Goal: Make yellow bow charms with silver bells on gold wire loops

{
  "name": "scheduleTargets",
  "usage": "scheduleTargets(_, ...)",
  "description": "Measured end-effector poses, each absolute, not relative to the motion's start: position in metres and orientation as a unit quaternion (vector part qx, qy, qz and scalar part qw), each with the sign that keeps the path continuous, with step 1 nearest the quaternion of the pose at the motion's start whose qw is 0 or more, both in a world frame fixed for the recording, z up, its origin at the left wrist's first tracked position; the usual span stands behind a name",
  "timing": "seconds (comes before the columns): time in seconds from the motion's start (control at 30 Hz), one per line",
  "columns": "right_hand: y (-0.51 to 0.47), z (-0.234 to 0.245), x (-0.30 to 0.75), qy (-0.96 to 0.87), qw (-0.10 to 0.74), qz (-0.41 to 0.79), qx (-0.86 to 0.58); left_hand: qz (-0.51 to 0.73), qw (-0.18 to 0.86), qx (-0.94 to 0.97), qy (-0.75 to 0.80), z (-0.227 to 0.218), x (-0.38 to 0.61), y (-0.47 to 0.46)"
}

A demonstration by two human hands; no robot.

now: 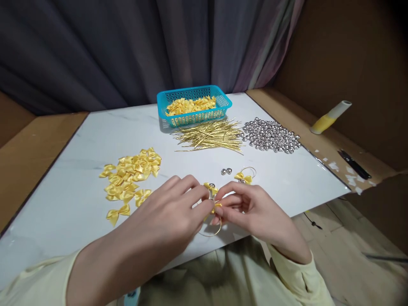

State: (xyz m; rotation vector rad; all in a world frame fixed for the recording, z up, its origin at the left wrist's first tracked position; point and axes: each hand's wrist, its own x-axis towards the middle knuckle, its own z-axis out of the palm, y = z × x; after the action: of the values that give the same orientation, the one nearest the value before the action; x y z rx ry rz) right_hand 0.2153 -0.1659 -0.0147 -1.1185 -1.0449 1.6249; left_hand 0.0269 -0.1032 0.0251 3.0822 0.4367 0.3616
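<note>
Left hand (pixel 172 208) and right hand (pixel 255 210) both pinch tight from opposite sides on small yellow satin bow (pixel 211 188) and thin gold wire loop (pixel 208 234), probably to steady them, just above near edge of white table (pixel 79 204).

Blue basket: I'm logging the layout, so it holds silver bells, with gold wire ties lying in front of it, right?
No. In the head view the blue basket holds yellow bows; the silver bells lie piled on the table instead. The gold wire ties do lie in front of it.
</note>
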Motion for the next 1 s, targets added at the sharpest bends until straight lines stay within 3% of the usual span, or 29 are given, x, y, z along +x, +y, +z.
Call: scheduleTargets(1.0, -0.1648, -0.0173, 0.2179, -0.434, 0.437, 0.647, -0.449, 0.12, 0.016, 0.988, 0.096, 0.0302, 0.0348, -0.0942)
